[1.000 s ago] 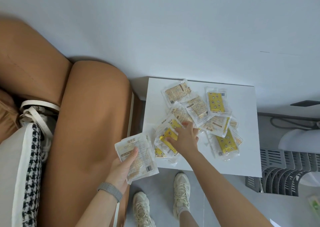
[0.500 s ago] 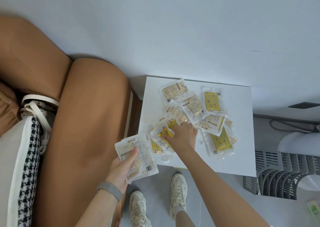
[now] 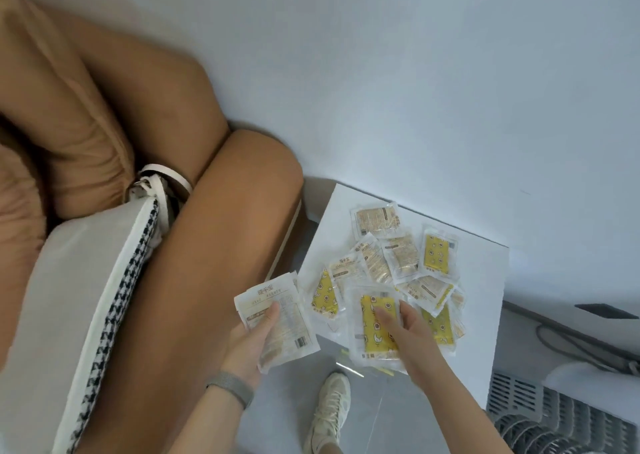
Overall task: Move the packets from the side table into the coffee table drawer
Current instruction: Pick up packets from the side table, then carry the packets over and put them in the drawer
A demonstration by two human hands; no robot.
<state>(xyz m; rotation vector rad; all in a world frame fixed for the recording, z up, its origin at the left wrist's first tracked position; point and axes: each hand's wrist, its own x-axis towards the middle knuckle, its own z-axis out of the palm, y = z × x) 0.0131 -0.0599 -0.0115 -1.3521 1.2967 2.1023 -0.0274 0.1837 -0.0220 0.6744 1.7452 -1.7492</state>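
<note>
Several clear packets (image 3: 398, 256), some yellow and some beige, lie scattered on the white side table (image 3: 481, 301). My left hand (image 3: 249, 346) holds a small stack of beige packets (image 3: 277, 318) beside the table, thumb on top. My right hand (image 3: 405, 336) grips a yellow packet (image 3: 372, 325) at the table's front edge, thumb on top and fingers underneath, so the packet juts out past the edge. The coffee table drawer is out of sight.
A tan sofa armrest (image 3: 214, 263) stands just left of the table, with a grey houndstooth cushion (image 3: 86, 308) on the seat. A white slatted appliance (image 3: 568, 415) and cables sit at the lower right. My shoe (image 3: 329, 412) is on the grey floor below.
My right hand has pulled a yellow packet from the pile toward the table's front edge and taken hold of it. The view has swung so the table sits lower right.
</note>
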